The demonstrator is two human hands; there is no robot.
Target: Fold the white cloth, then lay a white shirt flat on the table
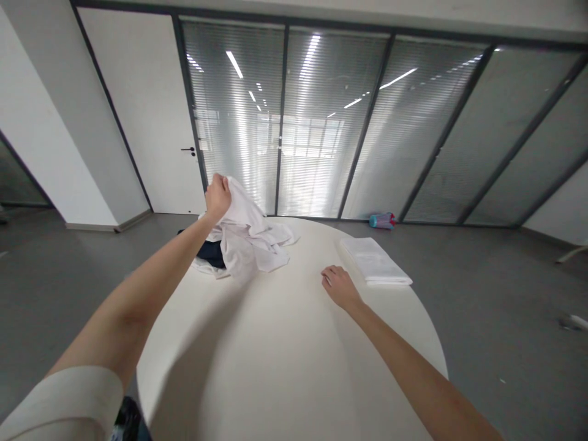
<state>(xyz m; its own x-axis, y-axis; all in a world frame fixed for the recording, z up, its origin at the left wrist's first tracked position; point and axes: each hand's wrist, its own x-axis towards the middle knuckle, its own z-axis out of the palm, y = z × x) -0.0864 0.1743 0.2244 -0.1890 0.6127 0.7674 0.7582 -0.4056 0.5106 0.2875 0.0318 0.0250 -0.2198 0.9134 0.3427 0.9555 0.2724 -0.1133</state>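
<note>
My left hand (218, 195) is closed on the upper edge of a white garment (243, 214), raised above the far left of the round white table (275, 361). The lower part of this cloth hangs in loose folds onto a crumpled white heap; whether it is a shirt I cannot tell. Dark navy fabric (211, 253) shows at the heap's left side. Over the table's right half, my right hand (339, 285) has its fingers loosely bent and apart, with nothing in them. Just to its right lies a neatly folded white cloth (376, 261), not touched by the hand.
On the grey floor beyond the table, a blue and red basket-like object (382, 221) lies by the glass partition (312, 122). A white door (142, 110) with a dark handle stands at the back left, beside a white pillar (68, 122).
</note>
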